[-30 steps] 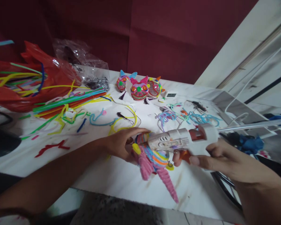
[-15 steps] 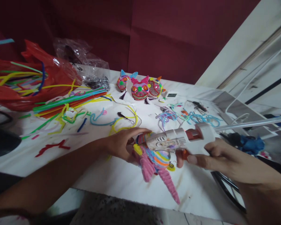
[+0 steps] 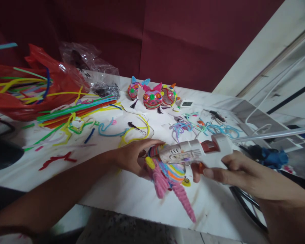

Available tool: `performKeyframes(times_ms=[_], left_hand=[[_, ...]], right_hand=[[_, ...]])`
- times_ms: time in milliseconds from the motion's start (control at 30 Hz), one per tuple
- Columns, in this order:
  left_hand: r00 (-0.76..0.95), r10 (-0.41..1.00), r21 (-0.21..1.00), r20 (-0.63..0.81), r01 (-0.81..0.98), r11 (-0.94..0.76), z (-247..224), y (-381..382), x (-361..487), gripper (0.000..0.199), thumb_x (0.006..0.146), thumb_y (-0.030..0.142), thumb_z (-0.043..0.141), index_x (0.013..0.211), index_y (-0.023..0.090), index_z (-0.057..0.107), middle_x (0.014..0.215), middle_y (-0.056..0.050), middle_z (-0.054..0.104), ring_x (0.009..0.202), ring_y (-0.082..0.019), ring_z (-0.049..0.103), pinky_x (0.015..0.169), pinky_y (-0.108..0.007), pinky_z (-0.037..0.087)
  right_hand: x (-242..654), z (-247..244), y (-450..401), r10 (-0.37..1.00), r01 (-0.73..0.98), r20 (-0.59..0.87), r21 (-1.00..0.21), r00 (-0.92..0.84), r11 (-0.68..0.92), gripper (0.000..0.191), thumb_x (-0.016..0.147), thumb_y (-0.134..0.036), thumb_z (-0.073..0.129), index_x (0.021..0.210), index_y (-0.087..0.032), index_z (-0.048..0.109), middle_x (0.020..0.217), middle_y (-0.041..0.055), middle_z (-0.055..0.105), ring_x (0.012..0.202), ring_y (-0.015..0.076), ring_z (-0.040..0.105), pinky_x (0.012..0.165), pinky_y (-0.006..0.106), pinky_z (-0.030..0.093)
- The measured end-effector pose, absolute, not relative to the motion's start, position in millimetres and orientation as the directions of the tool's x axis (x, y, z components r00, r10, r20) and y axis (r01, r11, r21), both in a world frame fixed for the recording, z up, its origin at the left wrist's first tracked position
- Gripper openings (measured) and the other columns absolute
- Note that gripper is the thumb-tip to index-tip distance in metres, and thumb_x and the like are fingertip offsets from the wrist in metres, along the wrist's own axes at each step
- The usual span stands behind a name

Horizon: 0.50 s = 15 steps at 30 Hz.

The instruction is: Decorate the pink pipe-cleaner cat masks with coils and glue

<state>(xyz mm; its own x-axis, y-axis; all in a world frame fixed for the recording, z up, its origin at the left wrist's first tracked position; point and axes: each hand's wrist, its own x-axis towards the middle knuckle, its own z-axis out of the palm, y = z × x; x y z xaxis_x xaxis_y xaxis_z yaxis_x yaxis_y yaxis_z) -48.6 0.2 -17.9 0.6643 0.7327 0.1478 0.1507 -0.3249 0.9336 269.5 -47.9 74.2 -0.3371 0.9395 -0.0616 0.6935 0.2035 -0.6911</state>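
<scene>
My left hand (image 3: 132, 157) is wrapped round the left side of a pipe-cleaner ornament (image 3: 176, 173), a round striped body in orange, blue and yellow. Two pink horn-like parts (image 3: 184, 201) point down from it toward the table's front edge. In my right hand (image 3: 234, 169) is a white hot glue gun (image 3: 188, 150), a fingertip at its orange trigger (image 3: 201, 167). The gun's nozzle end lies over the ornament's top; its tip is hidden from me. A long glue stick (image 3: 271, 134) runs out of the gun's back to the right.
Three finished-looking ornaments with faces (image 3: 152, 97) sit at the back. A red bag of pipe cleaners (image 3: 63, 76) stands left, a loose bundle (image 3: 76, 112) beside it. A black tassel (image 3: 136, 127) lies mid-table. Blue and purple curled pipe cleaners (image 3: 218, 129) lie right.
Almost nothing differs. Both hands, the glue gun and the ornament keep their places, and the view has shifted very slightly.
</scene>
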Motion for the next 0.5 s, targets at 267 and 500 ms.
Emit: performKeyframes(times_ms=[267, 500], left_hand=[[0.683, 0.712, 0.931, 0.162, 0.134, -0.341, -21, 2, -49, 0.116, 0.053, 0.047, 0.107, 0.153, 0.016, 0.058, 0.153, -0.02, 0.066, 0.131, -0.037, 0.07, 0.101, -0.037, 0.063], [0.674, 0.72, 0.925, 0.165, 0.147, -0.349, -21, 1, -50, 0.116, 0.052, 0.048, 0.107, 0.154, 0.018, 0.059, 0.153, -0.017, 0.067, 0.131, -0.035, 0.069, 0.101, -0.034, 0.062]], right_hand=[[257, 88, -48, 0.877, 0.635, -0.123, -0.737, -0.464, 0.232, 0.082, 0.081, -0.09, 0.062, 0.05, -0.026, 0.021, 0.053, -0.0068, 0.014, 0.046, 0.0111, 0.015, 0.04, 0.031, 0.014], [256, 90, -47, 0.872, 0.671, -0.155, -0.705, -0.464, 0.232, 0.08, 0.083, -0.089, 0.062, 0.051, -0.025, 0.026, 0.054, -0.0068, 0.016, 0.046, 0.0101, 0.018, 0.039, 0.03, 0.013]])
